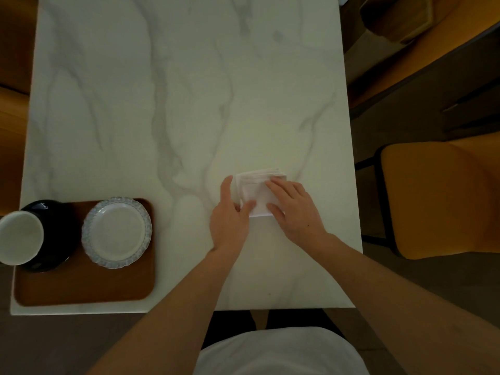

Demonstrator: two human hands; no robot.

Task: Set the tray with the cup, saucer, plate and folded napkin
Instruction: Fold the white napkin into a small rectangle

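Note:
A brown wooden tray (pixel 81 288) lies at the table's near left corner. On its left side a white cup (pixel 20 238) stands on a black saucer (pixel 58 226). Beside them on the tray sits a white plate (pixel 117 232) with a scalloped rim. A white napkin (pixel 257 190), partly folded, lies on the table right of centre. My left hand (pixel 230 215) rests on the napkin's left edge with its thumb on top. My right hand (pixel 293 209) presses flat on the napkin's right side with straight fingers. The napkin's near part is hidden under both hands.
The white marble table (pixel 176 90) stretches away in front. A yellow chair (pixel 438 196) stands at the right, close to the table's edge. More yellow seating (pixel 422 50) stands at the far right. The tray's near half is bare wood.

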